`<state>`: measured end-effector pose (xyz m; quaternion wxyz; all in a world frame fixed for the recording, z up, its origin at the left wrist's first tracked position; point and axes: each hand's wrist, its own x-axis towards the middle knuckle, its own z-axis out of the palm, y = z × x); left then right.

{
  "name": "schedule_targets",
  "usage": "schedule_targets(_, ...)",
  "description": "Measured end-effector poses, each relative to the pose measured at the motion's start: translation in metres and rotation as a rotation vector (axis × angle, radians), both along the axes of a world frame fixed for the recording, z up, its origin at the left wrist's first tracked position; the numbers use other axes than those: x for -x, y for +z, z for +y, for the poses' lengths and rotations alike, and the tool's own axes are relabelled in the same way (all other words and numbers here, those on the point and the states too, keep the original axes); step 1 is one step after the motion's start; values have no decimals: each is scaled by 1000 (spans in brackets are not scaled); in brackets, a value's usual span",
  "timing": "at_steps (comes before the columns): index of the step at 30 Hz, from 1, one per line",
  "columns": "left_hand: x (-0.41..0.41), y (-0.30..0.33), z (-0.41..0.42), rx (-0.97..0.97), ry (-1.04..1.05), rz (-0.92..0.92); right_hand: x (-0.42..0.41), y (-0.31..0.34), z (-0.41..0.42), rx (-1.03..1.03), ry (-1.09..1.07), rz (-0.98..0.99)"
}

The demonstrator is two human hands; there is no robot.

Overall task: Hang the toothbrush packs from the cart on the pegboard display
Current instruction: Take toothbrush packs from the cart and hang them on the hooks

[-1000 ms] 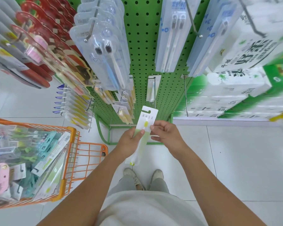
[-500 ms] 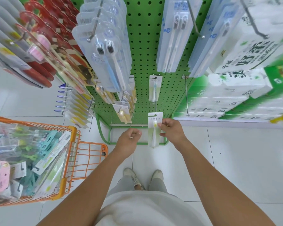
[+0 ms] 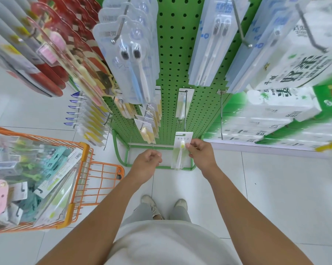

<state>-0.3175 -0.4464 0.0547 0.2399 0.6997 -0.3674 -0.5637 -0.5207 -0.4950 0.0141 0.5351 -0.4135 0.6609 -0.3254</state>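
My left hand [image 3: 146, 162] has let go of the toothbrush pack [image 3: 181, 150] and now hangs loosely curled, holding nothing. My right hand [image 3: 200, 154] alone pinches the pack's right edge, its hang hole raised to the tip of a low hook [image 3: 184, 119] on the green pegboard [image 3: 177, 60], so I judge hanging is under way. The orange cart [image 3: 81, 165] of packs stands at my left on a white tiled floor [image 3: 276, 188].

We cannot read the small print on the toothbrush pack [image 3: 182, 150], and the right hand [image 3: 201, 156] covers its right edge. Left of the pack, the orange cart [image 3: 88, 169] is cut by the frame edge; its contents are blurred. The tissue packs [image 3: 272, 115] right of it are smeared too.
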Motion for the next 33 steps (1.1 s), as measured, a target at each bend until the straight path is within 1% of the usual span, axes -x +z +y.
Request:
schedule_targets(3, 1, -1, -2, -4, 7, 5, 2, -4, -2, 5, -22, 2)
schedule_targets(7, 4, 0, -5, -25, 6, 6, 2, -6, -10, 18, -14, 59)
schedule_targets(10, 7, 6, -5, -31, -4, 1, -4, -2, -32, 10, 1, 133)
schedule_targets(13, 7, 11, -3, -40, 14, 0, -10, 10, -66, 6, -28, 148)
schedule_targets(18, -8, 9, 7, -48, 122, -8, -7, 30, -125, -12, -138, 129)
schedule_targets(23, -30, 0, 30, -83, 258, -16, -7, 29, -141, -43, -201, 54)
schedule_targets(25, -36, -1, 38, -84, 302, -1, -2, 27, -139, -47, -251, 44)
schedule_targets(27, -43, 1, 45, -82, 327, 2, 5, 17, -125, -103, -285, 52)
schedule_targets(28, -47, 3, 49, -76, 339, -1, 10, 10, -114, -136, -255, 103)
schedule_targets(29, -57, 6, 55, -66, 362, -16, 10, 0, -99, -203, -172, 194)
schedule_targets(31, -82, 10, 67, -43, 418, -63, -2, -21, -61, -322, -33, 360)
schedule_targets(32, -98, 10, 74, -39, 460, -92, -13, -31, -37, -355, 1, 403)
schedule_targets(33, -116, 9, 82, -38, 515, -116, -30, -33, -9, -407, 10, 301)
